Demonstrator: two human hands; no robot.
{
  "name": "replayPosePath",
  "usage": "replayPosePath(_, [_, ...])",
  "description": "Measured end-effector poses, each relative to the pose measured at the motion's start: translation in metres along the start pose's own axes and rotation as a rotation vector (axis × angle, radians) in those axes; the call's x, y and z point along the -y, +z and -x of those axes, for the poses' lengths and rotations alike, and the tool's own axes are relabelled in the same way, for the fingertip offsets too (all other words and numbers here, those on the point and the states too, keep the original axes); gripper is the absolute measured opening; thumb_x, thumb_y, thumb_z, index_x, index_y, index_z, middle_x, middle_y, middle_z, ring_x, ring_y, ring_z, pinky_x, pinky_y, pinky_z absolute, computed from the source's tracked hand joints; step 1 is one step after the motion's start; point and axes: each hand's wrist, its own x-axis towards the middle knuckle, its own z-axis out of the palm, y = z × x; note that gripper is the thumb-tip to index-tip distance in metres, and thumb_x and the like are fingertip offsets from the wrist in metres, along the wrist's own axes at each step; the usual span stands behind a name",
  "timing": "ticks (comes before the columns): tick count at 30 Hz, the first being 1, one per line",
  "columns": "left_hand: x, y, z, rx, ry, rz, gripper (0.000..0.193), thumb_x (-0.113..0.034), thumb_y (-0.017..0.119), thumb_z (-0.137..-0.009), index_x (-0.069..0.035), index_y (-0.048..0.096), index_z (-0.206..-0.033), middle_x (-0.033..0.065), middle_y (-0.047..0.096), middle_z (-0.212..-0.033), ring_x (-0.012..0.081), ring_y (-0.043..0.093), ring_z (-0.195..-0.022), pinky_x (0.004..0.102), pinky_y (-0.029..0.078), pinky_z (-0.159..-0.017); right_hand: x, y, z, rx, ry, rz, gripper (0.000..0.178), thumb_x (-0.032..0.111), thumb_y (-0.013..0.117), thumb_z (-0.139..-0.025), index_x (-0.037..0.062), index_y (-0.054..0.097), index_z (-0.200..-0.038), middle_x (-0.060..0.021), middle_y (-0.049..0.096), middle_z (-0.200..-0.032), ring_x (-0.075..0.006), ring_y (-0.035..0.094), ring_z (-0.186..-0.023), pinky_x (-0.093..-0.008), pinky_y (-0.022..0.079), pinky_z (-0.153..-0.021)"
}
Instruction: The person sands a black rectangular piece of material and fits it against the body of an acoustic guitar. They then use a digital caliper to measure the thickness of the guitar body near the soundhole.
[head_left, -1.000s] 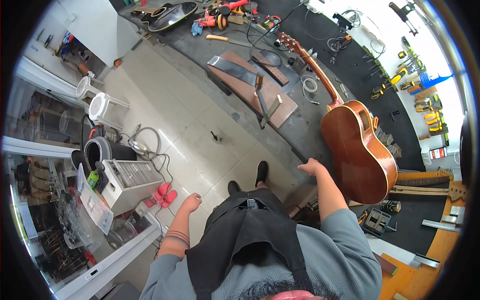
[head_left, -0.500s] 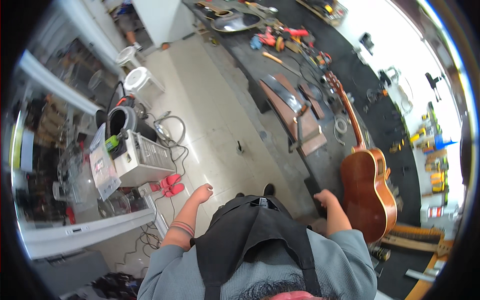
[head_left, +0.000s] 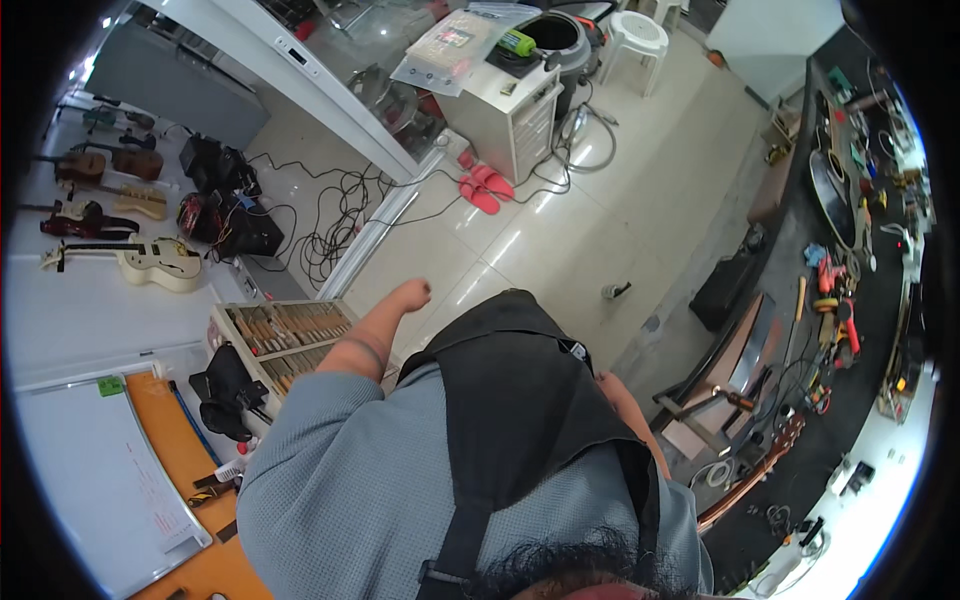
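Glossy tiled floor (head_left: 560, 240) — pale, reflective — fills the centre. The dark workbench (head_left: 800, 330) along the right edge carries scattered tools and a wooden guitar neck (head_left: 745, 475); no work is in hand. Left hand (head_left: 412, 294) hangs loosely curled, holding nothing, above the floor near a tray of chisels (head_left: 285, 330). Right hand (head_left: 612, 388) — mostly hidden by the apron (head_left: 520, 400); its state cannot be told.
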Motion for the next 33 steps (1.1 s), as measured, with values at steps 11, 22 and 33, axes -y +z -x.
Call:
replayPosePath(11, [-0.034, -0.027, -0.065, 0.559, 0.061, -0.005, 0.036, -0.025, 0.074, -0.093, 0.003, 0.078, -0.116, 0.0201, 0.080, -0.097, 0.0294, 0.079, -0.079, 0.0464, 0.062, -0.071, 0.030, -0.039, -0.051, -0.438, 0.112, -0.396, 0.030, 0.026, 0.061, -0.104, -0.0029, 0.068, -0.098, -0.0129, 0.071, -0.078, -0.0256, 0.070, -0.071, -0.0425, 0.055, -0.070])
replayPosePath(22, [-0.367, -0.267, -0.522, 0.072, 0.717, -0.675, 0.031, -0.022, 0.066, -0.091, 0.004, 0.079, -0.102, 0.0290, 0.078, -0.107, 0.0456, 0.076, -0.107, 0.0541, 0.059, -0.093, 0.019, 0.131, 0.100, -1.010, 0.624, -1.162, 0.032, 0.007, 0.066, -0.090, 0.0014, 0.075, -0.121, -0.0235, 0.067, -0.128, -0.0363, 0.068, -0.119, -0.0450, 0.057, -0.103])
replayPosePath(33, [-0.764, 0.008, -0.156, 0.622, 0.969, 0.241, 0.050, -0.019, 0.073, -0.100, -0.002, 0.059, -0.145, 0.0143, 0.066, -0.134, 0.0229, 0.069, -0.109, 0.0382, 0.059, -0.095, -0.036, 0.020, 0.178, -1.484, 0.400, -1.001, 0.072, 0.013, 0.081, -0.085, 0.0053, 0.050, -0.149, -0.0224, 0.050, -0.143, -0.0371, 0.058, -0.133, -0.0451, 0.051, -0.111])
